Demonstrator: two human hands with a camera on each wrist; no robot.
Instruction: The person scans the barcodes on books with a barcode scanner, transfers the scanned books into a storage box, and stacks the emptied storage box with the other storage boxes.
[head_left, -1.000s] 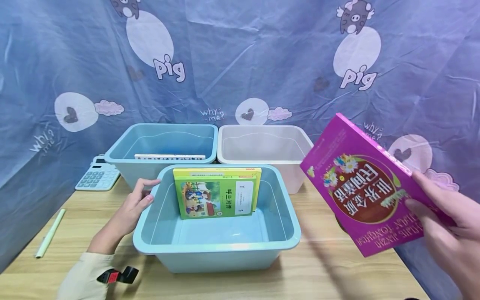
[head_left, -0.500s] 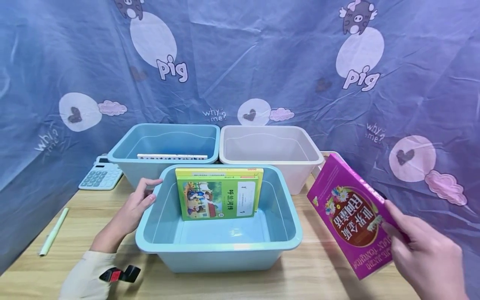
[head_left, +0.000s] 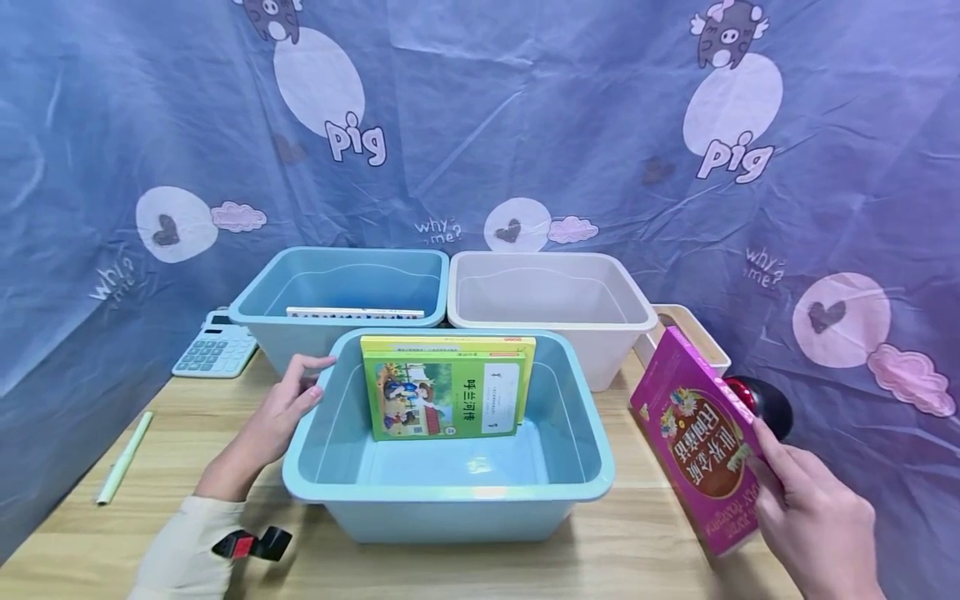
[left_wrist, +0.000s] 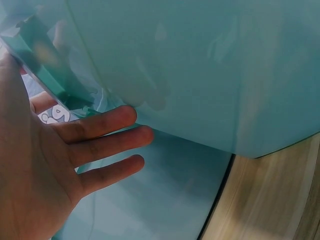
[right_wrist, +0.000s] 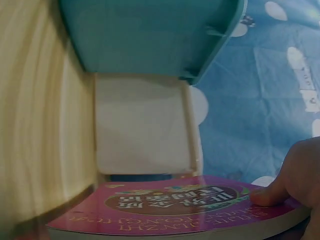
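My right hand (head_left: 821,521) pinches a magenta paperback book (head_left: 697,442) by its edge, thumb on the cover. The book stands tilted at the table's right side, low over the wood; whether its lower edge touches is unclear. With fairly straight fingers, my left hand (head_left: 273,417) touches the left rim of the light-blue bin (head_left: 450,496); in the left wrist view, three extended fingers (left_wrist: 107,150) lie by its outer wall. Inside that bin, a green book (head_left: 450,400) leans upright before a yellow book (head_left: 450,340).
Behind stand a second blue bin (head_left: 281,333) holding a white-edged item (head_left: 352,313), and a pale bin (head_left: 555,329). A calculator (head_left: 213,346) and a light-green stick (head_left: 123,458) lie left. A small tray (head_left: 693,333) and a black-and-red rounded object (head_left: 765,404) are right.
My right hand has brought the magenta book lower and inward from the right, exposing the tray and black-and-red object behind it. My left hand stays at the bin's rim.
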